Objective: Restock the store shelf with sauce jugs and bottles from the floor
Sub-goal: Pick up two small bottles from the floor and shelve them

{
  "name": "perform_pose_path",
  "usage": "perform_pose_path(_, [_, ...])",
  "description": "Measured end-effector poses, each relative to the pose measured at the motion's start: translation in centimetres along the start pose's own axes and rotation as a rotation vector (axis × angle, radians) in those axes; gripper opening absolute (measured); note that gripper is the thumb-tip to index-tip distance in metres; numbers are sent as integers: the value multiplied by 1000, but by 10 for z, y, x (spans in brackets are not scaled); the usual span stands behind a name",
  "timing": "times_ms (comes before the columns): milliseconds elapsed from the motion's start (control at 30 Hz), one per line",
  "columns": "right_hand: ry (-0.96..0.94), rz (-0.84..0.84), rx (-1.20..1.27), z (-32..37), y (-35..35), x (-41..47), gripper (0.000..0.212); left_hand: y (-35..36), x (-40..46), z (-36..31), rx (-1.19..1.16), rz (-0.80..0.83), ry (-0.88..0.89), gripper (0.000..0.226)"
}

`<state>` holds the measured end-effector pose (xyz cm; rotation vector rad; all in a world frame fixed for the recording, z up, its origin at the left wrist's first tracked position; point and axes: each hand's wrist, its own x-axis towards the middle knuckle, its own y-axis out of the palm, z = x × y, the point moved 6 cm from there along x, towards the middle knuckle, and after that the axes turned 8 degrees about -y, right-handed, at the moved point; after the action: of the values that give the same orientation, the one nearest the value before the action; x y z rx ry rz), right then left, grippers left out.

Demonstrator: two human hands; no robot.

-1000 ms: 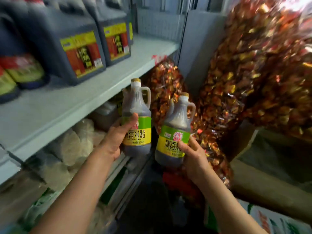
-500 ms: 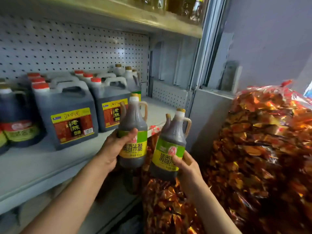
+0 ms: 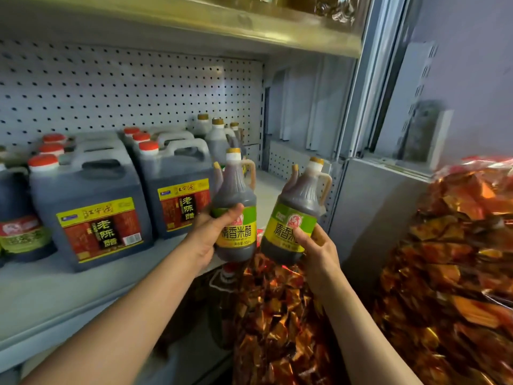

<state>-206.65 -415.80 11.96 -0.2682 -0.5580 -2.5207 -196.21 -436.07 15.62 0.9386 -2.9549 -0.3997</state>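
I hold two brown vinegar bottles with green-yellow labels and gold caps in front of the grey shelf (image 3: 50,295). My left hand (image 3: 211,232) grips the left bottle (image 3: 234,195) around its label, upright, at the shelf's front edge. My right hand (image 3: 316,245) grips the right bottle (image 3: 298,201) near its base, tilted slightly right, just off the shelf's right end. On the shelf stand dark jugs with red caps (image 3: 88,207), (image 3: 177,190), and several matching small bottles (image 3: 218,137) at the back.
A pegboard back wall (image 3: 125,87) closes the shelf, with another shelf (image 3: 249,23) overhead. Bags of shiny orange-red wrapped sweets (image 3: 458,259) are piled at the right and below. A dark bottle with a green label (image 3: 19,232) stands at far left. Bare shelf surface lies right of the jugs.
Both hands have lifted the bottles from below shelf level up to the shelf's front edge, and my view has risen from the lower shelves to the jug shelf.
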Motion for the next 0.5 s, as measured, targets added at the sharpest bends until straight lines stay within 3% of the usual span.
perform_pose_path(100, [-12,-41,17,-5,-6,30,47,12,33,4,-46,-6,-18,92])
perform_pose_path(200, [-14,-79,4,-12,-10,61,51,19,65,5,-20,-31,22,104])
perform_pose_path(367, [-32,-90,-66,-30,-16,113,36,21,117,12,109,-70,80,94])
perform_pose_path(500, [-76,-56,-81,-43,-16,150,37,18,145,22,167,-97,114,113])
